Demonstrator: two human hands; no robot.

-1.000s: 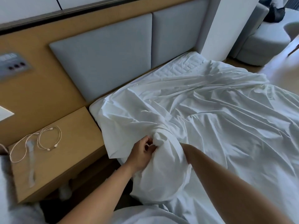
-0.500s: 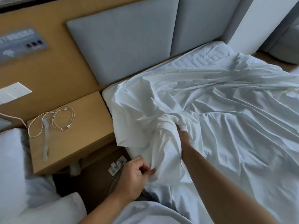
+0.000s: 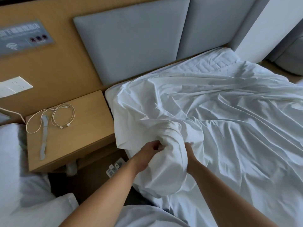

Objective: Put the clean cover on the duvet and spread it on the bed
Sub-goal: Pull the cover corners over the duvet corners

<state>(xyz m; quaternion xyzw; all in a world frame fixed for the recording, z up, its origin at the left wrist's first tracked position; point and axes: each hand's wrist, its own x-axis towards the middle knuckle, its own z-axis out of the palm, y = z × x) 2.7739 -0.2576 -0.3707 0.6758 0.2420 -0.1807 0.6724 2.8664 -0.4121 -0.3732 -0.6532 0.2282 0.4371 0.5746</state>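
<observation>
Now, closest to us, both forearms reach in and meet on a fat bunch of the white cover (image 3: 168, 163), which hangs over the near edge of the bed (image 3: 213, 65). The left hand (image 3: 152, 147) has come up from the bunch's lower hem in the last half second. Its grip is closed now, fingers curled into a fold near the top. The right hand (image 3: 188, 145) has slid down the other side. Its fingers are buried in cloth, so we cannot tell how its grip stands.

We read this as gathering: two hands working the cover toward a corner or its opening, with the spreading not yet begun. The cover is the only bag-like thing here, and we cannot tell whether the duvet is inside it.

Off to our left lie pillows (image 3: 16, 161), and a power strip (image 3: 114, 166) sits on the floor. Next comes the bedside counter (image 3: 91, 128), carrying a looped white cable (image 3: 64, 115) and a grey strap (image 3: 44, 136). Further off, the rest of the cover lies rumpled across the bed, leaving a quilted strip bare below the grey headboard (image 3: 131, 46).
</observation>
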